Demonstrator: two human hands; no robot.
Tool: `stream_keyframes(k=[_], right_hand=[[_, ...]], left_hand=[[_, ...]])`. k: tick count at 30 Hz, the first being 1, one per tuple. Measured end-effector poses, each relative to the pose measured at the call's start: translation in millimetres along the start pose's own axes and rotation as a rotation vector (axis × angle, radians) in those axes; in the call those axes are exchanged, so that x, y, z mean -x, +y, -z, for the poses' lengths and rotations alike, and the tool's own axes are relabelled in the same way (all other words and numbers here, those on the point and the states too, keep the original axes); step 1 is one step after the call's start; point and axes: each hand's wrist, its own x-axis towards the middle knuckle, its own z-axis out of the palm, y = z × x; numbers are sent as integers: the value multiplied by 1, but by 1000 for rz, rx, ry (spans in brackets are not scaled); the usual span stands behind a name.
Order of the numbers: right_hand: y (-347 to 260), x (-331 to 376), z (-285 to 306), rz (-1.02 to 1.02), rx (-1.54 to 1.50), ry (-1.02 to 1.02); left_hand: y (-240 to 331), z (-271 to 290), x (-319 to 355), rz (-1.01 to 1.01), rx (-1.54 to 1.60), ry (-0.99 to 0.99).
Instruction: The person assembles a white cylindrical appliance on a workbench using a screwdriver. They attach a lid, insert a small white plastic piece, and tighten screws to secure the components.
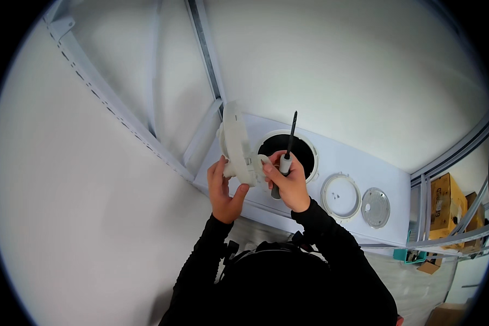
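Note:
A round white plastic housing [237, 142] is held on edge, tilted, above the left part of the table. My left hand [224, 196] grips its near lower side, thumb and fingers round the edge. In my right hand [294, 187] is a screwdriver [285, 165] with a grey and black handle, its dark shaft pointing up and away. The thumb and fingertips of that hand also meet a small white loop-shaped part at the housing's right side; whether it is joined to the housing I cannot tell. Behind my right hand lies a round white-rimmed part [316, 157] with a black interior.
On the white table [383, 163], a white ring [325, 198] encircles several small screws [337, 196]. A grey round perforated disc [376, 208] lies right of it. Pale metal frame bars [204, 49] rise behind the table. Cardboard boxes [445, 204] and a teal basket [401, 255] are at the right.

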Motion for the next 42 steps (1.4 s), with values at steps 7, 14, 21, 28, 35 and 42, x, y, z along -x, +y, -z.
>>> stream_keyframes(k=[7,14,21,28,35,42], right_hand=[[9,-7,-19,-75,20,-8],[23,-7,-19,88,307,-43],[15,-8,-19,69,281,-70],[8,-13,-16,131,354,-157],[0,-20,-16,163,436,-205],[15,-19,-20,166,392,-183]], left_hand=[[10,-2,-4,22,-4,-57],[16,4,-6,58,-56,-26],[16,4,-9,108,-186,12],[10,8,-5,245,58,55],[6,13,-3,296,101,57],[5,16,-5,361,225,61]])
